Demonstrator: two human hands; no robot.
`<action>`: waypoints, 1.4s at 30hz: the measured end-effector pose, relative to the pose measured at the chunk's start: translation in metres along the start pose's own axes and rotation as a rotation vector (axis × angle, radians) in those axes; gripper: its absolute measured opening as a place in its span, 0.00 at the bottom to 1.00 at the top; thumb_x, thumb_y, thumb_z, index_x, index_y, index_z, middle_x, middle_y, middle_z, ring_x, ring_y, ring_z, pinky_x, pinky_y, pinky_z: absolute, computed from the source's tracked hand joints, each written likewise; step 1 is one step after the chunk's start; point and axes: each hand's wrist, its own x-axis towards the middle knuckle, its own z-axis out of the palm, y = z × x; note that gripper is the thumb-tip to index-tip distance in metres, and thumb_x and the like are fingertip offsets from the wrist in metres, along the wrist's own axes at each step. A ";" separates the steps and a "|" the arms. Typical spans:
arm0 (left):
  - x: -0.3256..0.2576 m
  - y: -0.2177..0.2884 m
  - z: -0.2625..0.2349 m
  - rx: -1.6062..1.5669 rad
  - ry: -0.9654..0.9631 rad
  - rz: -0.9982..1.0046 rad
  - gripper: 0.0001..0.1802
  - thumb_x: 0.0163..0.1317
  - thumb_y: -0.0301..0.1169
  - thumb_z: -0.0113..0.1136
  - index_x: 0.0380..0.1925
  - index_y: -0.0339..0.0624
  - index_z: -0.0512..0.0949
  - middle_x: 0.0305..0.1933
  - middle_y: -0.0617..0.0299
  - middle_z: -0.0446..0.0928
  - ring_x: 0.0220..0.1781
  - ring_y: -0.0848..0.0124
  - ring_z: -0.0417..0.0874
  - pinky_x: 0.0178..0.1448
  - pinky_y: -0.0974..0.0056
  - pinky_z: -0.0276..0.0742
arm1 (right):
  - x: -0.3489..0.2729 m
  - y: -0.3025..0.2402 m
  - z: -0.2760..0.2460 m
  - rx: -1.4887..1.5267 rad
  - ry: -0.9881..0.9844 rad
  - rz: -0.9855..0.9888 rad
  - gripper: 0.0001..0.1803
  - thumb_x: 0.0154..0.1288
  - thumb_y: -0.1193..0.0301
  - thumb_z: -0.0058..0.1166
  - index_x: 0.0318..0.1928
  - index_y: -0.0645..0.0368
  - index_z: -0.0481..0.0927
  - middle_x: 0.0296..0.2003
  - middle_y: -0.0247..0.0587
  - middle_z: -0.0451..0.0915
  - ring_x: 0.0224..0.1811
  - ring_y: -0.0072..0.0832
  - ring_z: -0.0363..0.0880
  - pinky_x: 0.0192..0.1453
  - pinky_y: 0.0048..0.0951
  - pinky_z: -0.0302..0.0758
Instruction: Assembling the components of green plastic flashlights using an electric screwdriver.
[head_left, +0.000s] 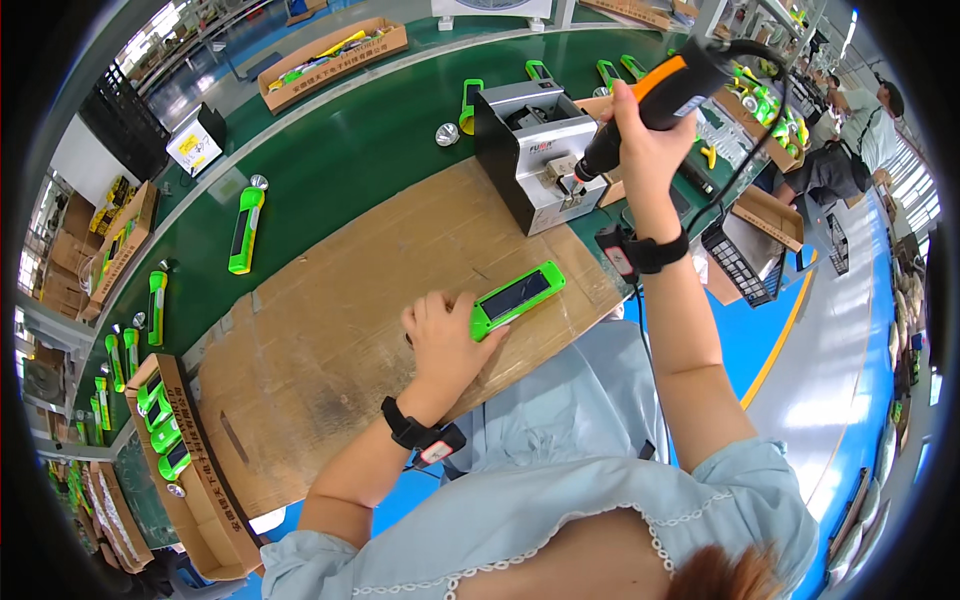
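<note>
My left hand is closed round the near end of a bright green flashlight body, which lies on the cardboard with its dark solar panel facing up. My right hand is wrapped around a black and orange electric screwdriver, held tilted with its tip pointing down to the left. That tip is at the front of a black and silver screw feeder standing at the cardboard's far edge. Whether a screw sits on the bit is too small to tell.
A cardboard sheet covers the near work surface. On the left, a cardboard box holds several green flashlight parts. More green flashlights rest on the green belt. The screwdriver's black cable loops down at the right.
</note>
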 end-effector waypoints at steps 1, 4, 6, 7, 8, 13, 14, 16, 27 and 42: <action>0.001 -0.002 -0.001 0.015 0.020 0.015 0.27 0.41 0.48 0.72 0.38 0.44 0.79 0.38 0.55 0.70 0.44 0.59 0.69 0.52 0.53 0.57 | 0.002 0.005 0.000 -0.029 -0.003 0.052 0.20 0.48 0.71 0.71 0.36 0.60 0.72 0.25 0.31 0.78 0.23 0.17 0.76 0.28 0.19 0.72; 0.001 0.001 -0.005 0.010 -0.001 0.002 0.28 0.42 0.51 0.71 0.38 0.45 0.79 0.37 0.56 0.69 0.44 0.59 0.68 0.52 0.52 0.57 | 0.002 0.014 0.003 0.002 -0.011 0.097 0.20 0.49 0.70 0.71 0.35 0.62 0.71 0.25 0.34 0.78 0.21 0.19 0.76 0.25 0.20 0.72; 0.000 0.001 -0.003 0.027 0.008 -0.002 0.28 0.42 0.52 0.71 0.38 0.45 0.79 0.36 0.56 0.69 0.44 0.59 0.68 0.52 0.52 0.57 | 0.004 0.014 0.004 -0.034 -0.056 0.109 0.17 0.52 0.73 0.68 0.34 0.62 0.71 0.23 0.35 0.77 0.20 0.20 0.76 0.25 0.21 0.72; -0.003 0.001 -0.002 0.046 0.007 -0.001 0.29 0.42 0.54 0.70 0.38 0.45 0.80 0.36 0.56 0.69 0.43 0.59 0.68 0.52 0.51 0.57 | 0.003 0.013 0.005 -0.072 -0.091 0.127 0.14 0.55 0.75 0.65 0.33 0.62 0.70 0.21 0.36 0.77 0.18 0.21 0.75 0.24 0.22 0.72; -0.004 0.001 -0.002 0.043 0.009 -0.012 0.29 0.42 0.54 0.70 0.38 0.45 0.80 0.36 0.56 0.69 0.43 0.59 0.68 0.52 0.51 0.57 | 0.002 0.012 0.006 -0.073 -0.103 0.130 0.14 0.55 0.75 0.65 0.33 0.62 0.70 0.21 0.36 0.77 0.18 0.21 0.75 0.24 0.22 0.72; -0.004 0.003 -0.004 0.088 0.011 -0.044 0.29 0.43 0.55 0.68 0.37 0.44 0.80 0.35 0.55 0.69 0.45 0.58 0.67 0.52 0.51 0.57 | -0.010 -0.003 0.003 -0.108 -0.230 0.151 0.14 0.55 0.75 0.65 0.35 0.63 0.70 0.22 0.37 0.77 0.18 0.23 0.75 0.24 0.23 0.72; -0.004 0.001 -0.004 0.088 0.012 -0.061 0.29 0.43 0.55 0.68 0.37 0.44 0.80 0.35 0.55 0.69 0.45 0.58 0.67 0.52 0.51 0.57 | -0.020 -0.010 0.001 -0.056 -0.262 0.201 0.14 0.55 0.75 0.64 0.36 0.64 0.71 0.22 0.38 0.76 0.18 0.24 0.75 0.24 0.24 0.72; -0.003 0.002 -0.003 0.091 -0.002 -0.056 0.28 0.44 0.55 0.68 0.36 0.44 0.81 0.35 0.55 0.69 0.45 0.58 0.67 0.52 0.51 0.57 | -0.044 -0.028 -0.006 0.156 -0.224 0.258 0.16 0.54 0.75 0.65 0.38 0.65 0.71 0.23 0.38 0.77 0.19 0.24 0.76 0.24 0.24 0.74; -0.003 -0.004 -0.004 0.032 0.050 -0.036 0.25 0.41 0.52 0.70 0.35 0.49 0.81 0.35 0.57 0.70 0.45 0.60 0.69 0.51 0.52 0.57 | -0.127 -0.082 0.014 0.552 -0.400 0.315 0.29 0.52 0.78 0.64 0.52 0.68 0.64 0.29 0.43 0.76 0.29 0.26 0.78 0.35 0.26 0.77; -0.003 -0.005 -0.003 -0.003 0.055 -0.041 0.25 0.39 0.51 0.72 0.35 0.49 0.82 0.35 0.58 0.70 0.44 0.58 0.70 0.52 0.51 0.59 | -0.135 -0.078 0.017 0.530 -0.397 0.315 0.26 0.54 0.77 0.62 0.51 0.66 0.64 0.29 0.44 0.75 0.29 0.28 0.77 0.36 0.28 0.77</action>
